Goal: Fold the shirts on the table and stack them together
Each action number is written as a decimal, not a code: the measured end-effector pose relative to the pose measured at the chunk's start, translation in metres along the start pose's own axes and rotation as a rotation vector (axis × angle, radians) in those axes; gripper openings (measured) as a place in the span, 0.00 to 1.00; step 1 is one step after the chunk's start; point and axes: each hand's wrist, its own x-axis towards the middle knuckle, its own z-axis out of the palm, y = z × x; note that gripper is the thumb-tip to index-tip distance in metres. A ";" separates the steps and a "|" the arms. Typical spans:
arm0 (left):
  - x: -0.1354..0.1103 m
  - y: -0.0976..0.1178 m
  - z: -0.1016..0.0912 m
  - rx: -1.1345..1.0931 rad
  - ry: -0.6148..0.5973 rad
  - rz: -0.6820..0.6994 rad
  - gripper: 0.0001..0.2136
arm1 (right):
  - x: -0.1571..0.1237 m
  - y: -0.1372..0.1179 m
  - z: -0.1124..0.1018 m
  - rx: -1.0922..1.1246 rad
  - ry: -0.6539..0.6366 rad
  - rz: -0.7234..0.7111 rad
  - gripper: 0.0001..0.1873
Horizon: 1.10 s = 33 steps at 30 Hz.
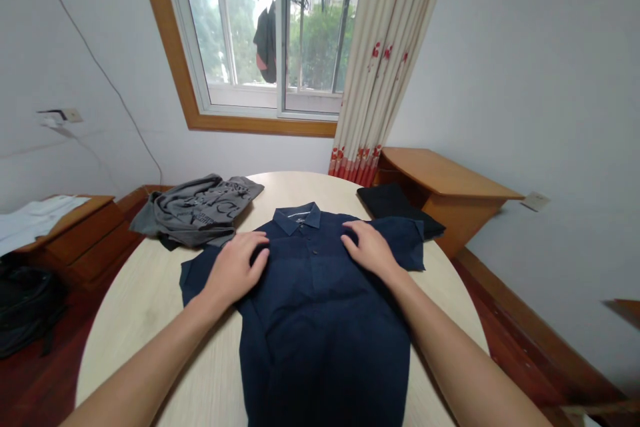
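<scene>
A dark blue shirt (320,320) is spread in the lower middle; its front is touched by the left hand (239,263) and right hand (371,248), well apart, loosely curved.

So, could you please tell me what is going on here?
A person's left hand and right hand rest on a navy short-sleeved shirt, one on each side of its chest. The shirt lies front up on a round table, its collar pointing away. A rumpled grey printed garment lies beyond the left hand, black cloth beyond the right.
</scene>
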 end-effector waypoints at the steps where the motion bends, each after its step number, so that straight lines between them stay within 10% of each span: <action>1: 0.000 0.002 0.011 0.037 -0.084 0.003 0.17 | -0.002 -0.009 0.008 -0.013 -0.080 -0.024 0.22; 7: -0.002 0.003 0.017 0.190 -0.528 -0.144 0.41 | -0.006 -0.021 0.036 -0.071 -0.350 0.060 0.38; 14: 0.041 0.005 0.016 0.247 -0.849 -0.193 0.57 | 0.007 -0.007 0.051 -0.100 -0.375 0.081 0.42; 22: 0.101 -0.041 0.051 0.197 -0.739 -0.304 0.44 | 0.046 0.019 0.060 -0.117 -0.382 0.178 0.46; 33: 0.121 -0.094 0.096 0.237 -0.596 -0.267 0.41 | 0.105 0.055 0.078 -0.094 -0.343 0.232 0.49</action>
